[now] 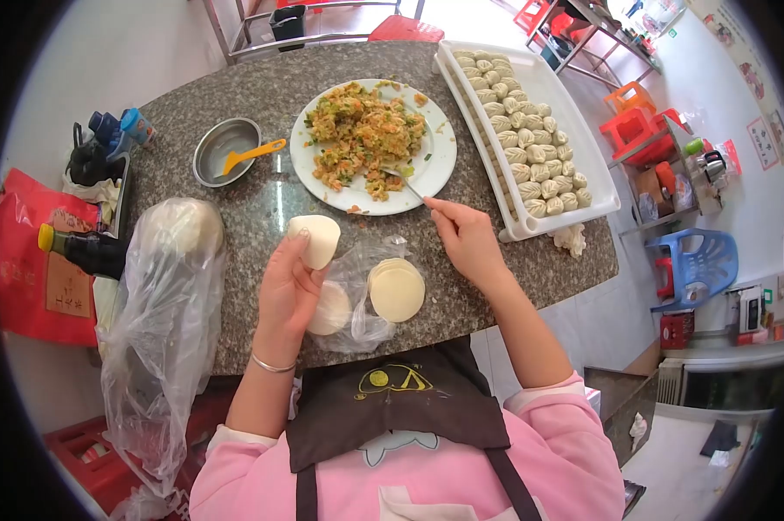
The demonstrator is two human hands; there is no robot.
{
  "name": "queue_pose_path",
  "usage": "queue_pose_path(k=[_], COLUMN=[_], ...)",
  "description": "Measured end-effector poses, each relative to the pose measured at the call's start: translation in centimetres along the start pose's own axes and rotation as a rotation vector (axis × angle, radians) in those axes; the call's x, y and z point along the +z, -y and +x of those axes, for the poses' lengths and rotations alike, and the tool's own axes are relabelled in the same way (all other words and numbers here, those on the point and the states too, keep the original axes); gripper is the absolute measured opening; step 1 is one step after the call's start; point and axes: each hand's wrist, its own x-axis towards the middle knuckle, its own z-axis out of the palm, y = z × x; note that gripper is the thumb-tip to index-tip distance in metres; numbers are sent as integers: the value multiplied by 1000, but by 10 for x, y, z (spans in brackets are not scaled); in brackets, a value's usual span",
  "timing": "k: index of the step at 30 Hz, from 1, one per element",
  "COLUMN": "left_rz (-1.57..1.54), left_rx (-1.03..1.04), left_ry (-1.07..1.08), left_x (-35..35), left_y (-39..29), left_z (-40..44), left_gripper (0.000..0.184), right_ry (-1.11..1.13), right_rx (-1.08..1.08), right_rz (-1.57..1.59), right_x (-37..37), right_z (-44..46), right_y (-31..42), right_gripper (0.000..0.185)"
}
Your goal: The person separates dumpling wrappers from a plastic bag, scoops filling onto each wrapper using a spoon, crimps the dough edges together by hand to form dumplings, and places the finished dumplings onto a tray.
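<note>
My left hand (289,282) holds up a round dumpling wrapper (317,240) between thumb and fingers, over the near part of the table. In my right hand (468,241) is the handle of a metal spoon (407,180), its tip in the chopped filling (357,130) at the plate's near right side. The filling is orange, green and yellow, heaped on a large white plate (440,143). Below my hands lies a stack of wrappers (397,291), with another pile of wrappers (330,310) partly under clear plastic (357,260).
A white tray (596,165) of several rows of pleated dumplings (531,130) stands at the right. Back left is a metal bowl (225,143) with a yellow scraper (255,154). A plastic-wrapped mass (179,230) and a dark bottle (92,250) sit at the left edge.
</note>
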Motion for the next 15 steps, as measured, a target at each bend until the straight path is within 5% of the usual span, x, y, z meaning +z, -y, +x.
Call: queue_pose_path(k=[9,12,15], left_rz=[239,53,-58], left_rx=[-182,-206,-182], left_ry=[29,64,9], left_x=[21,34,42], left_y=[5,12,14], left_z=[12,18,20], left_gripper=[33,36,38], right_ry=[143,75,159], right_rx=[192,-84,-121], right_rz=[117,100,-22], right_x=[9,20,18], right_z=[-15,-21,-37], right_y=[14,17,29], right_gripper=[24,24,27])
